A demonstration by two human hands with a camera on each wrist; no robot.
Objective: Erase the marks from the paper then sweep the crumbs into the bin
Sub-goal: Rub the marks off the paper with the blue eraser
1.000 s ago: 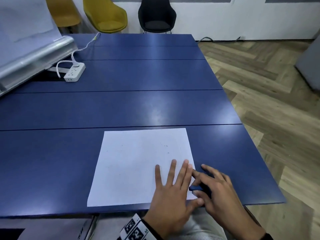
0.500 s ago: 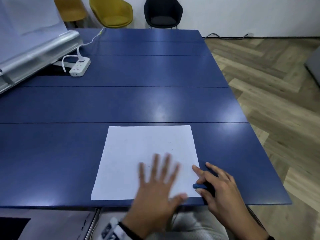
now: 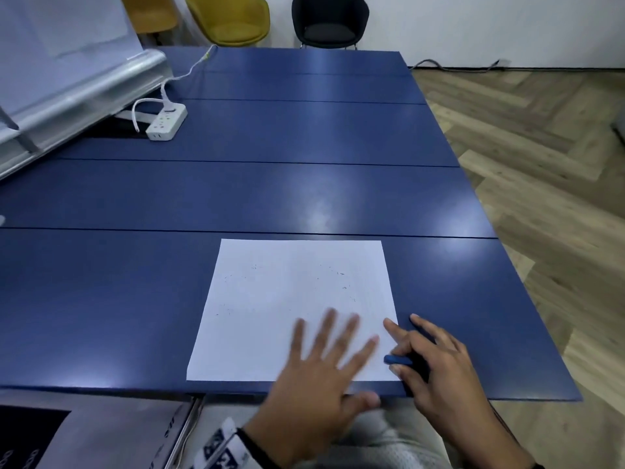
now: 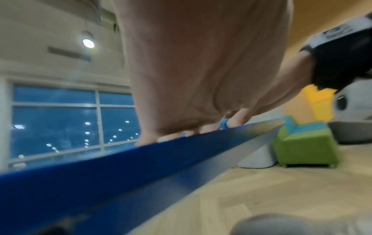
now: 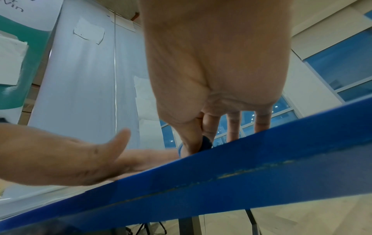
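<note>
A white paper point(image 3: 291, 299) lies flat near the front edge of the blue table point(image 3: 270, 191), with small dark crumbs point(image 3: 341, 279) scattered over its far half. My left hand point(image 3: 324, 360) is spread flat, blurred, over the paper's near right part with fingers straight. My right hand point(image 3: 426, 360) rests at the paper's right edge, thumb and fingers pinching a blue and black eraser point(image 3: 397, 359). The eraser point(image 5: 205, 143) also shows under the thumb in the right wrist view. No bin is in view.
A white power strip point(image 3: 167, 122) with its cable lies at the far left of the table beside a tilted board point(image 3: 67, 82). Yellow chairs point(image 3: 230, 18) and a black chair point(image 3: 329, 20) stand beyond. Wooden floor point(image 3: 541, 164) lies to the right.
My left hand slid left off the right hand's side and now sweeps over the paper's near part with fingers spread. The right hand stays with the eraser at the paper's edge.
</note>
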